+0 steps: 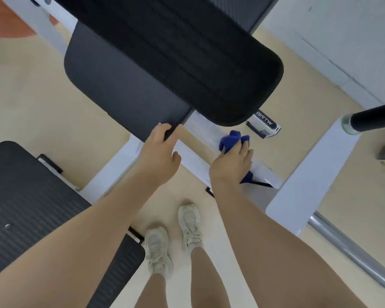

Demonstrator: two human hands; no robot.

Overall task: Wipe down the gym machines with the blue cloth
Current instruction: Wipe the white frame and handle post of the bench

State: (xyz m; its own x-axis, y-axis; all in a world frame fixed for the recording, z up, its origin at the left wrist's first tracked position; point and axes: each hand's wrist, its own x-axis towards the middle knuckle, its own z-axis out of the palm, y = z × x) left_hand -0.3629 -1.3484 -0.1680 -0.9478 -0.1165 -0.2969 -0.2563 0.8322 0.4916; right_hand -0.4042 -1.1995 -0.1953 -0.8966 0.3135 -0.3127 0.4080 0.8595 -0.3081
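Note:
My right hand (232, 162) holds the blue cloth (231, 141) bunched against a white frame bar (200, 132) of the gym machine, below the black back pad (176, 52). Part of the cloth sticks out past my fingers and a bit shows under my palm. My left hand (159, 150) grips the corner edge of the dark seat pad (120, 90), fingers curled over its rim.
A second black ribbed pad (27, 207) lies at the lower left. A white upright (309, 174) with a black handle (373, 117) and a chrome bar (351, 252) stand on the right. My feet in pale shoes (176, 238) are on the beige floor.

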